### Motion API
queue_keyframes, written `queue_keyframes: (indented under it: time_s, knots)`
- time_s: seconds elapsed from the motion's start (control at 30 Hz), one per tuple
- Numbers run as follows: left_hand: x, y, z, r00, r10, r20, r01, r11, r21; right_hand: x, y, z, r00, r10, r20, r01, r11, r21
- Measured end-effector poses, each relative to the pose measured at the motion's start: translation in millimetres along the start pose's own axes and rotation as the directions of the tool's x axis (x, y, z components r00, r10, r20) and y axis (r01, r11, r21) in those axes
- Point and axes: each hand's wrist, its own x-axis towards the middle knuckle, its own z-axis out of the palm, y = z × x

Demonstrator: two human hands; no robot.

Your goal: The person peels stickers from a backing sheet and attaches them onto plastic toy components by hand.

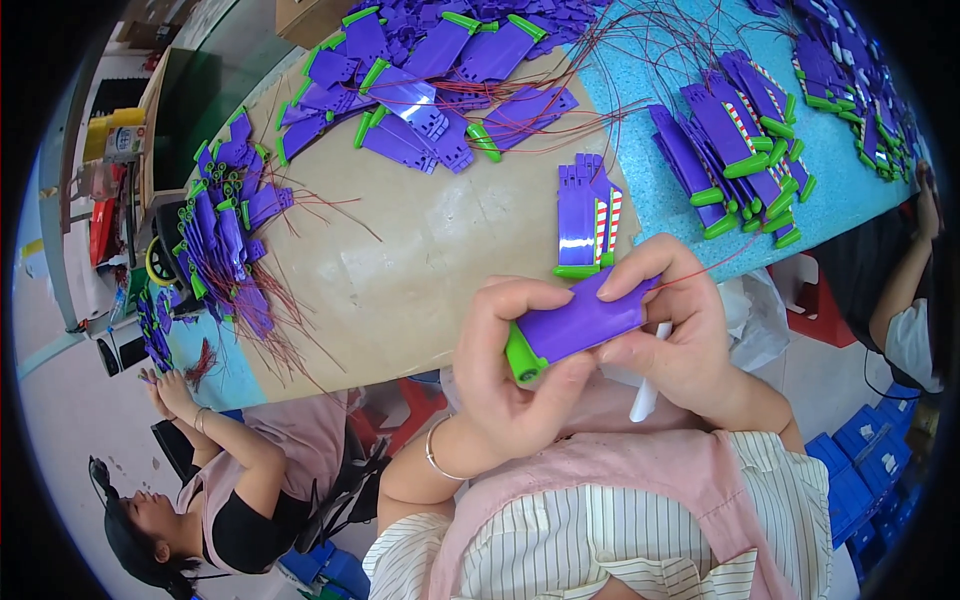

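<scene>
Above my lap, both hands hold a flat purple plastic wing [580,318] with a green tubular end. My left hand [520,365] pinches it by the green end, thumb on top. My right hand [675,335] grips the opposite end, where a thin red wire [715,268] trails off to the right. A narrow white strip [648,392] hangs below the right fingers; what it is, I cannot make out. Just beyond my hands, two purple wings [578,222] with green ends and red-and-white striped edges lie side by side on brown paper.
Brown paper [400,250] covers part of the blue table [640,185]. Loose purple wings with red wires pile up at the far side [430,80] and left [225,220]. Striped wings [735,150] are stacked at right. A co-worker [240,480] sits at left; another person's arm [905,270] shows at right.
</scene>
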Motion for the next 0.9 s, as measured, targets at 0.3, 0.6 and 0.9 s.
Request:
queue_keyframes:
  time_s: [0.3,0.6,0.9]
  knots:
    - [-4,-1,-9,0.987,0.032,0.156,-0.051,0.991,0.121,-5,-1,-4,0.998,-0.056,0.004,0.056,0.995,-0.084]
    - [2,-10,9,0.987,0.086,0.139,-0.094,0.995,0.047,2,-21,-8,0.982,0.015,-0.188,-0.039,0.992,-0.122]
    - [9,-25,22,0.967,0.17,0.191,-0.248,0.804,0.54,4,-17,-19,0.938,0.023,-0.347,-0.096,0.976,-0.196]
